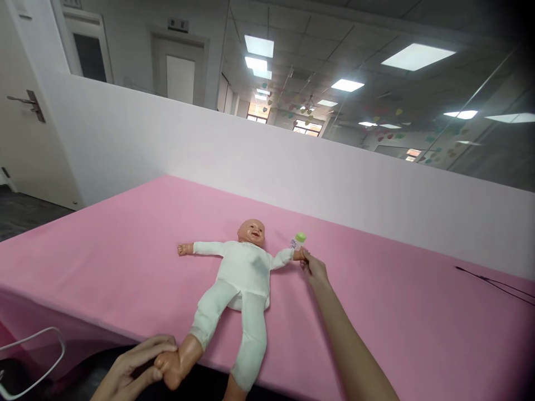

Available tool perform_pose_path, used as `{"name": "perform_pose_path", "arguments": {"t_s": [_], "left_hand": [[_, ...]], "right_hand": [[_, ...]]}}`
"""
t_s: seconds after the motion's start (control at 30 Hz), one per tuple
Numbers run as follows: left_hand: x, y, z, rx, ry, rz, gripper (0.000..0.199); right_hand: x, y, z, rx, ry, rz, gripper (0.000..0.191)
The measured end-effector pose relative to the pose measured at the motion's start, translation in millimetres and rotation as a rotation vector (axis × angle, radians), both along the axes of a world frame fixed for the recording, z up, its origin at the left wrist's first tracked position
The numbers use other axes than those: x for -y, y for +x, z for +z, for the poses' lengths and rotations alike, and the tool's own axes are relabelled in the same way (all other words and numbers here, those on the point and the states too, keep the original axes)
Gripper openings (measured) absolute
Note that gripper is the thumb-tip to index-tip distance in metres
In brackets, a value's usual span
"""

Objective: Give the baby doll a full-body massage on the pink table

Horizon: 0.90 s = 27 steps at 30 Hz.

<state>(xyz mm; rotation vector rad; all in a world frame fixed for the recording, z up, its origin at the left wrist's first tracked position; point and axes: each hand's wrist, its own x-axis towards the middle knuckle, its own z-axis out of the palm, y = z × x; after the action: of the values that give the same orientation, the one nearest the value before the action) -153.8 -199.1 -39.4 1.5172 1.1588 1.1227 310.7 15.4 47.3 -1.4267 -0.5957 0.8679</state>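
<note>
A baby doll [246, 270] with a white cloth body lies face up on the pink-covered table [137, 239], its arms spread and its feet over the front edge. At the lower left, my left hand [136, 365] has its thumb and fingers round the toes of the doll's foot on the left. My right hand [313, 267] pinches the doll's small hand on the right side. Just behind that small hand stands a little bottle [300, 239] with a green cap, partly hidden by it.
A black cable [489, 278] lies on the table at the far right. A white low wall [334, 184] with glass above runs behind the table. At the lower left a white cable [62, 340] loops beside the table edge.
</note>
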Motion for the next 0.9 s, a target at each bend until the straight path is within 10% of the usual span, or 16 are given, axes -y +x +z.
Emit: {"name": "perform_pose_path", "arguments": {"t_s": [0.27,0.47,0.67,0.9], "left_hand": [[-96,70,73.2,0.164,0.045,0.025,0.043],[-141,112,73.7,0.334,0.064,-0.053,0.044],[-90,69,67.2,0.19,0.009,-0.033,0.043],[-3,15,23.8,0.014,-0.078,-0.077,0.044]], "right_hand": [[29,-79,30.9,0.397,0.151,0.605,0.044],[40,-98,27.8,0.544,0.143,0.711,0.048],[2,-42,26.7,0.291,0.147,0.4,0.04],[-8,17,-28.1,0.097,-0.103,-0.022,0.032]]}}
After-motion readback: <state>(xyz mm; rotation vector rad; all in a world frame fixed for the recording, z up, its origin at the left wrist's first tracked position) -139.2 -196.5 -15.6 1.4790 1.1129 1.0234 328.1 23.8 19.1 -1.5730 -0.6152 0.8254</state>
